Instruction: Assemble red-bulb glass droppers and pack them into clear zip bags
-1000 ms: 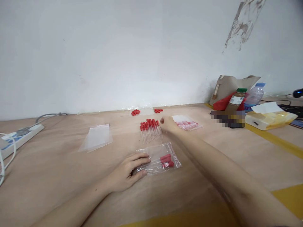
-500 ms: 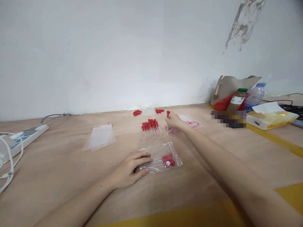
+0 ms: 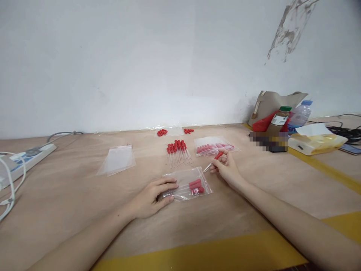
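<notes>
A clear zip bag [image 3: 183,177] lies flat on the table in front of me, with a few red-bulbed droppers [image 3: 195,183] inside. My left hand [image 3: 153,197] rests on the bag's left end, its fingers stretched out and spread over the plastic. Between the fingers of my right hand [image 3: 225,167] is a single dropper [image 3: 218,156], held at its red bulb. Its glass tip slants down and left, close to the bag's zip edge. Beyond the bag, a bunch of droppers [image 3: 177,152] lies side by side, bulbs toward the wall.
A filled zip bag of red-bulbed pieces [image 3: 210,148] lies behind my right hand. Flat clear bags [image 3: 120,160] are at left. Loose red bulbs [image 3: 162,132] sit by the wall. A power strip [image 3: 26,162] is far left; a green-capped bottle [image 3: 279,121] and tissue pack [image 3: 317,141] stand right.
My right hand has come nearer and to the right from beside the dropper bunch, carrying the dropper, which has turned from upright to slanted. My left hand stays on the bag.
</notes>
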A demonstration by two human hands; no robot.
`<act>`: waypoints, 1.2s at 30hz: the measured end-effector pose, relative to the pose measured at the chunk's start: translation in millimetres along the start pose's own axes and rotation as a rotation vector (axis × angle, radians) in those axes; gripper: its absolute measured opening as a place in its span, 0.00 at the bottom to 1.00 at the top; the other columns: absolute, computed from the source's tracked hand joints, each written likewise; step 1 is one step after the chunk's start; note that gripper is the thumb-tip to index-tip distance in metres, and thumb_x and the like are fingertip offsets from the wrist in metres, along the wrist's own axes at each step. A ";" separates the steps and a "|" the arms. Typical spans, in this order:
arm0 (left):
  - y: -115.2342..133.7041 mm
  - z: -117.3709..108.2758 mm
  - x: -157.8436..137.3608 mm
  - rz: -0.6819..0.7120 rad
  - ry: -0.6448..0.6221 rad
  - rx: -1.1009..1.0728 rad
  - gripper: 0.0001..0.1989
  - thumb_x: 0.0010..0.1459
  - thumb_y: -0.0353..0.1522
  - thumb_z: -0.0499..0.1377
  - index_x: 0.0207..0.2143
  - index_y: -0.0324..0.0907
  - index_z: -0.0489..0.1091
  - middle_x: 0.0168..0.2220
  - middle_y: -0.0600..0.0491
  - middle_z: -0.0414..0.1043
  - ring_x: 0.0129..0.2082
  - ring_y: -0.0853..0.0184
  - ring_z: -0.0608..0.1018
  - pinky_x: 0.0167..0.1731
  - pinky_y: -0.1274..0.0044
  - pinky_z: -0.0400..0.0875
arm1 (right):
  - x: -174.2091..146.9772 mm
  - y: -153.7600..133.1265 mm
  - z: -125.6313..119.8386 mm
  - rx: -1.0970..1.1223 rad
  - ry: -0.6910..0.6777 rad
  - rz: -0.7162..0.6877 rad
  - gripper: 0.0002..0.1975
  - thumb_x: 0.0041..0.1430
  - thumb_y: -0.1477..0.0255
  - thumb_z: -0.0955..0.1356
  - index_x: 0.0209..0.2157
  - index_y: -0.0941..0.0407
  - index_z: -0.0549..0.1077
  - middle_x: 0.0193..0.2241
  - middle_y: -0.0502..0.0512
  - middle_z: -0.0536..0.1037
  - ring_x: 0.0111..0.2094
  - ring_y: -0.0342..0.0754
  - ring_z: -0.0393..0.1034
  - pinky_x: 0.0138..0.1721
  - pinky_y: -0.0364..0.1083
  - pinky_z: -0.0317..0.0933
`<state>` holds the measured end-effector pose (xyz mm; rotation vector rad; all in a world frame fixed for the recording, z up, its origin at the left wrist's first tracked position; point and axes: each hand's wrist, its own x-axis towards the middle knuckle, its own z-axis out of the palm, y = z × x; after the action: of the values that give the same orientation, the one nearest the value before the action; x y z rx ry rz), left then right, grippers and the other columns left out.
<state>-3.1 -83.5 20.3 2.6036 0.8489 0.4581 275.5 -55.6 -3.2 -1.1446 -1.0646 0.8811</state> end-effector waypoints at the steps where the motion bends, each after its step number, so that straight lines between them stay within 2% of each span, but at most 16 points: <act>1: 0.4 0.0 0.0 0.002 0.001 0.001 0.18 0.59 0.34 0.50 0.52 0.47 0.61 0.53 0.51 0.60 0.53 0.63 0.63 0.52 0.69 0.59 | -2.1 0.1 2.9 0.020 -0.013 0.028 0.26 0.41 0.66 0.69 0.41 0.52 0.52 0.22 0.42 0.65 0.20 0.41 0.67 0.22 0.44 0.67; 5: 2.8 -1.0 -1.1 -0.032 0.019 -0.008 0.23 0.58 0.35 0.51 0.56 0.47 0.53 0.55 0.50 0.57 0.53 0.62 0.62 0.52 0.67 0.59 | -10.0 -1.4 7.7 0.091 -0.152 0.154 0.19 0.45 0.62 0.67 0.35 0.53 0.56 0.24 0.47 0.69 0.23 0.43 0.70 0.28 0.47 0.68; 8: 4.1 -1.8 -2.2 -0.056 0.028 -0.023 0.28 0.58 0.35 0.51 0.59 0.47 0.44 0.57 0.50 0.55 0.54 0.62 0.62 0.52 0.67 0.59 | -13.3 -3.4 2.9 0.041 -0.295 0.153 0.17 0.46 0.60 0.67 0.33 0.55 0.60 0.27 0.50 0.72 0.22 0.42 0.69 0.25 0.45 0.65; 10: 4.5 -2.1 -2.6 -0.060 0.023 -0.021 0.28 0.58 0.35 0.50 0.59 0.47 0.44 0.57 0.50 0.54 0.54 0.62 0.61 0.52 0.68 0.58 | -12.8 -5.0 -3.7 -0.115 -0.375 0.087 0.16 0.47 0.60 0.67 0.32 0.57 0.63 0.25 0.51 0.72 0.21 0.40 0.66 0.22 0.42 0.62; 12: 4.7 -2.3 -2.9 -0.059 0.019 -0.015 0.27 0.59 0.35 0.50 0.59 0.47 0.45 0.58 0.50 0.53 0.55 0.62 0.61 0.52 0.67 0.58 | -10.5 -6.8 -10.8 -0.320 -0.443 -0.034 0.15 0.47 0.61 0.67 0.31 0.58 0.67 0.25 0.51 0.71 0.22 0.41 0.64 0.24 0.42 0.60; 14: 5.0 -2.4 -3.0 -0.062 0.016 -0.014 0.27 0.59 0.36 0.50 0.59 0.47 0.45 0.58 0.50 0.53 0.54 0.61 0.61 0.52 0.66 0.59 | -7.6 -8.0 -15.7 -0.472 -0.519 -0.186 0.12 0.47 0.63 0.68 0.31 0.57 0.70 0.28 0.53 0.73 0.28 0.43 0.65 0.31 0.44 0.61; 16: 5.3 -2.5 -3.1 -0.068 0.019 -0.016 0.26 0.59 0.36 0.50 0.58 0.48 0.46 0.57 0.49 0.55 0.53 0.60 0.63 0.50 0.65 0.60 | -5.6 -7.9 -15.8 -0.524 -0.567 -0.309 0.10 0.47 0.65 0.68 0.31 0.56 0.72 0.32 0.54 0.74 0.35 0.47 0.65 0.39 0.47 0.59; 19: 5.6 -2.6 -2.9 -0.078 0.023 -0.018 0.26 0.59 0.36 0.50 0.58 0.48 0.47 0.56 0.49 0.56 0.51 0.60 0.65 0.49 0.65 0.62 | -5.2 -3.9 -7.6 -0.486 -0.546 -0.344 0.09 0.48 0.67 0.67 0.32 0.56 0.74 0.33 0.54 0.75 0.37 0.49 0.67 0.42 0.49 0.58; 23: 4.7 -2.1 -2.3 -0.067 0.023 -0.012 0.26 0.59 0.36 0.50 0.58 0.48 0.48 0.56 0.50 0.56 0.52 0.61 0.63 0.50 0.67 0.61 | -6.3 7.6 5.8 -0.400 -0.523 -0.168 0.11 0.50 0.65 0.66 0.32 0.56 0.75 0.31 0.54 0.77 0.33 0.49 0.70 0.36 0.48 0.62; 26: 3.8 -1.4 -2.2 -0.073 0.022 0.003 0.25 0.59 0.36 0.50 0.58 0.48 0.49 0.56 0.50 0.56 0.53 0.62 0.63 0.50 0.68 0.61 | -6.0 13.6 9.3 -0.413 -0.410 -0.065 0.12 0.46 0.63 0.68 0.26 0.59 0.75 0.25 0.54 0.77 0.26 0.48 0.69 0.27 0.45 0.62; 29: 3.4 -0.9 -2.3 -0.074 0.025 0.011 0.25 0.59 0.36 0.50 0.57 0.48 0.49 0.56 0.50 0.56 0.53 0.62 0.62 0.51 0.68 0.60 | -5.5 11.9 8.2 -0.518 -0.361 -0.188 0.10 0.46 0.66 0.67 0.20 0.59 0.72 0.22 0.52 0.74 0.25 0.45 0.67 0.27 0.44 0.60; 32: 2.3 -0.7 -2.0 -0.055 0.028 0.011 0.23 0.59 0.36 0.50 0.57 0.48 0.51 0.55 0.50 0.57 0.54 0.62 0.62 0.52 0.68 0.59 | -6.0 5.7 5.8 -0.592 -0.482 -0.369 0.09 0.49 0.71 0.65 0.19 0.57 0.71 0.24 0.51 0.73 0.28 0.44 0.66 0.34 0.44 0.59; 34: 1.0 -0.5 -1.6 -0.033 0.019 0.010 0.21 0.59 0.35 0.50 0.55 0.48 0.55 0.55 0.51 0.56 0.54 0.63 0.61 0.52 0.68 0.58 | -5.8 2.1 3.7 -0.579 -0.544 -0.376 0.09 0.51 0.71 0.63 0.21 0.57 0.72 0.25 0.51 0.73 0.29 0.44 0.66 0.35 0.44 0.58; 36: -0.4 -0.3 -1.4 -0.014 0.013 0.009 0.20 0.59 0.34 0.50 0.54 0.48 0.57 0.56 0.52 0.56 0.54 0.63 0.61 0.53 0.69 0.58 | -3.3 -0.6 1.4 -0.547 -0.500 -0.301 0.10 0.51 0.69 0.63 0.24 0.58 0.72 0.25 0.52 0.74 0.28 0.44 0.65 0.32 0.43 0.59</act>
<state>-4.5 -84.0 20.1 2.6039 0.8750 0.4688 273.3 -58.5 -3.2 -1.1817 -1.9208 0.6624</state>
